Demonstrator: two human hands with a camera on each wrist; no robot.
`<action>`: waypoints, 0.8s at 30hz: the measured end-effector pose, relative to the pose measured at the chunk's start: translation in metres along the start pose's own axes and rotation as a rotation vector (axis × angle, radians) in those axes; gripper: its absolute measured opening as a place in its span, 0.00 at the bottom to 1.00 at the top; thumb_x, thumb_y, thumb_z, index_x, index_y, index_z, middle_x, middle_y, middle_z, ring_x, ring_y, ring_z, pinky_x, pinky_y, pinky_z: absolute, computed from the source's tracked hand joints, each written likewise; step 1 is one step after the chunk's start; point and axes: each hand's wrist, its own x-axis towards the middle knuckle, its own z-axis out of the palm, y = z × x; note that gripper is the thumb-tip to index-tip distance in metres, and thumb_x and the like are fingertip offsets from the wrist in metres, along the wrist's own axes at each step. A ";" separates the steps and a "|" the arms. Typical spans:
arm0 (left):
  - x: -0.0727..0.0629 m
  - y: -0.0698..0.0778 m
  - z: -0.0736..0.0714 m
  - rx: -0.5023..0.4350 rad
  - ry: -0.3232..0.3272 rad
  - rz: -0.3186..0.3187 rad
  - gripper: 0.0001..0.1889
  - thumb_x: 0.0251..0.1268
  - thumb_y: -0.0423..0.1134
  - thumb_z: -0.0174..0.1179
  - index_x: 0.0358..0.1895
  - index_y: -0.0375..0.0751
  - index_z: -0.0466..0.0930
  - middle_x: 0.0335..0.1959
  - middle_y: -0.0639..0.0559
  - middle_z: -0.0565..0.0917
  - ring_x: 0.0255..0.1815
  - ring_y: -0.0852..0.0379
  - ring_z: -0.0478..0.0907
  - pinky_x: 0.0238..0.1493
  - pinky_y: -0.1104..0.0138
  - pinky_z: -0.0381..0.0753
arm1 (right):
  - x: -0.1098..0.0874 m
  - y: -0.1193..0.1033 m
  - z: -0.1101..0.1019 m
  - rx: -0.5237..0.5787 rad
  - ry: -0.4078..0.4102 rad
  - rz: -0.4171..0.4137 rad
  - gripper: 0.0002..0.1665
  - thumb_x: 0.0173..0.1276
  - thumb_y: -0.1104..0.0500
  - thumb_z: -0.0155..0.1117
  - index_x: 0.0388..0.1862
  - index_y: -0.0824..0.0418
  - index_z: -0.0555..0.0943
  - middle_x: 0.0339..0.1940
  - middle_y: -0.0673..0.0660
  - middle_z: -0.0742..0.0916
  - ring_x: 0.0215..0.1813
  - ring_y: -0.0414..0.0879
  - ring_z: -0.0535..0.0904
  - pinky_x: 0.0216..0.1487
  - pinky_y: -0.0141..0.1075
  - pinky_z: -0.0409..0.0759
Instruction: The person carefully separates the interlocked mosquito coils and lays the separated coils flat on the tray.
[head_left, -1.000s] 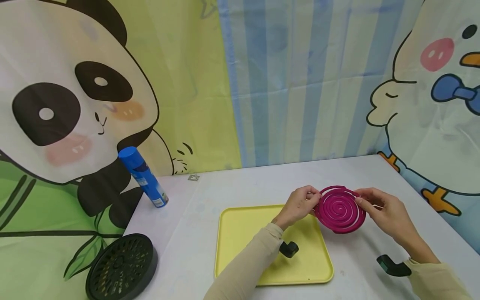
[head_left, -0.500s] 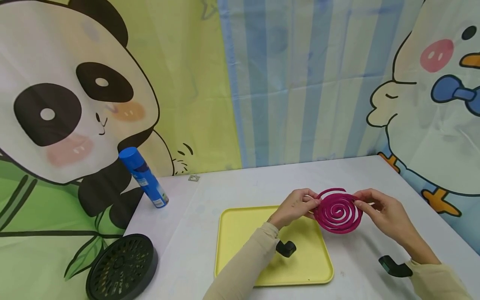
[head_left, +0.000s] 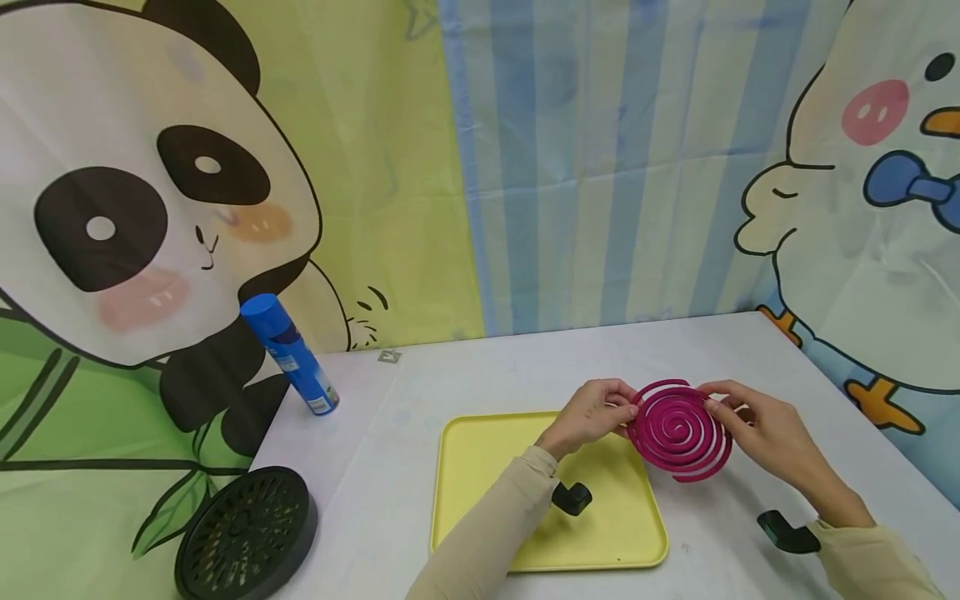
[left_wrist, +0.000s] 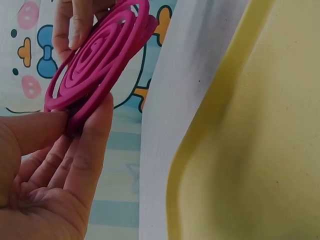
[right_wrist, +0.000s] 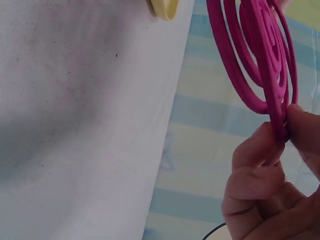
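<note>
A magenta mosquito coil point(head_left: 678, 427) is held up above the white table, partly over the right edge of a yellow tray point(head_left: 480, 462). My left hand point(head_left: 592, 417) pinches its left rim between thumb and fingers. At the upper right rim, my right hand point(head_left: 772, 429) pinches it too. Seen almost edge-on in the right wrist view, the coil point(right_wrist: 270, 60) has rings standing apart from each other. The left wrist view shows its strands point(left_wrist: 100, 65) in overlapping layers, and an outer strand sags loose at the bottom in the head view.
A black round perforated case point(head_left: 247, 533) lies at the table's left front edge. Behind it a blue spray can point(head_left: 291, 354) stands near the left edge. The tray rests on the white table point(head_left: 375, 500), with a printed curtain point(head_left: 570, 167) behind.
My right hand has shifted slightly left. The coil's rings have spread, with one outer strand now dropping lower at the bottom. My left hand moved slightly left earlier and keeps its pinch.
</note>
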 end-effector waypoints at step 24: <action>0.003 -0.003 0.005 -0.107 0.215 0.084 0.05 0.77 0.34 0.55 0.48 0.42 0.80 0.35 0.50 0.87 0.30 0.61 0.84 0.36 0.66 0.89 | 0.003 -0.003 -0.010 0.240 -0.130 0.305 0.28 0.76 0.45 0.61 0.60 0.66 0.74 0.46 0.67 0.85 0.30 0.44 0.80 0.31 0.33 0.82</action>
